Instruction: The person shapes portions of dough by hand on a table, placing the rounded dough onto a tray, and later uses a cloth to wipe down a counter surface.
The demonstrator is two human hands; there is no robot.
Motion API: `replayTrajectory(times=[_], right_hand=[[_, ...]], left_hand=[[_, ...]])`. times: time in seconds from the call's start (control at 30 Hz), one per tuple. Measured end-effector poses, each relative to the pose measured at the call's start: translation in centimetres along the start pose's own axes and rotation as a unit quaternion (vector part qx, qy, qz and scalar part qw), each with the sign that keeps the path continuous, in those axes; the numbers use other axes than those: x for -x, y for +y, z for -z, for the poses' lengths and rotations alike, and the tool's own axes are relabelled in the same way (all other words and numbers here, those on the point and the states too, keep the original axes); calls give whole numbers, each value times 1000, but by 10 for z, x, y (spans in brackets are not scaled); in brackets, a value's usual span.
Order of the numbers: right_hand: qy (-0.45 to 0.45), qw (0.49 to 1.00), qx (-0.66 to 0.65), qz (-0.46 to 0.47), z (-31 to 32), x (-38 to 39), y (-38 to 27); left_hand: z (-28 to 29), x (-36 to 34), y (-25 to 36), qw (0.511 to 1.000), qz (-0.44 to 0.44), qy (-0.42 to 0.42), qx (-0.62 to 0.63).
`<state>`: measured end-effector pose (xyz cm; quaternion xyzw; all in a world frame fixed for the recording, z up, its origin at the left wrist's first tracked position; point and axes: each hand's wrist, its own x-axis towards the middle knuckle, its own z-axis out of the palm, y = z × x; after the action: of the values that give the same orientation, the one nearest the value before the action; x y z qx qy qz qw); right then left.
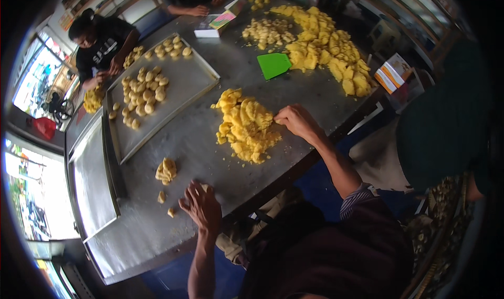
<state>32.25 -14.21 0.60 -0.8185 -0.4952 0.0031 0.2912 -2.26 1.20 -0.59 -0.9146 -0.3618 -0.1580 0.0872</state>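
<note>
Right hand (pixel 298 123) bunches its fingertips at the three o'clock edge of the yellow dough (pixel 244 126) on the desk (pixel 320 102), though whether they grip a piece I cannot tell. Left hand (pixel 203 207) lies palm down at seven o'clock from that pile, fingers spread, a pale lump (pixel 166 171) near its ten-thirty. Small, even pinches from the edge would probably limit crumbling, and a light left palm suits such soft-looking stuff.
</note>
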Motion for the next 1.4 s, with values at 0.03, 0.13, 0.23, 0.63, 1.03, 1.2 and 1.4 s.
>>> replayTrajectory(times=[0.03, 0.13, 0.23, 0.63, 1.03, 1.2, 1.4], right_hand=[[36, 999, 0, 1, 0, -4, 7], [-7, 999, 33, -25, 5, 3, 23], [-18, 993, 107, 35, 5, 38, 2], [53, 958, -279, 45, -14, 68, -147], [1, 949, -288, 130, -50, 57, -189], [-45, 967, -237, 86, -62, 68, -190], [-66, 951, -294, 75, -45, 56, -192]], left_hand=[[6, 12, -2, 999, 10, -39, 37], [7, 15, 0, 983, 104, -70, 138], [-1, 14, -10, 949, 145, -9, 281], [31, -29, 80, 674, 229, -89, 697], [11, -9, 45, 871, 186, -76, 447], [26, -11, 56, 887, 204, -112, 398], [23, -5, 36, 848, 139, -154, 489]])
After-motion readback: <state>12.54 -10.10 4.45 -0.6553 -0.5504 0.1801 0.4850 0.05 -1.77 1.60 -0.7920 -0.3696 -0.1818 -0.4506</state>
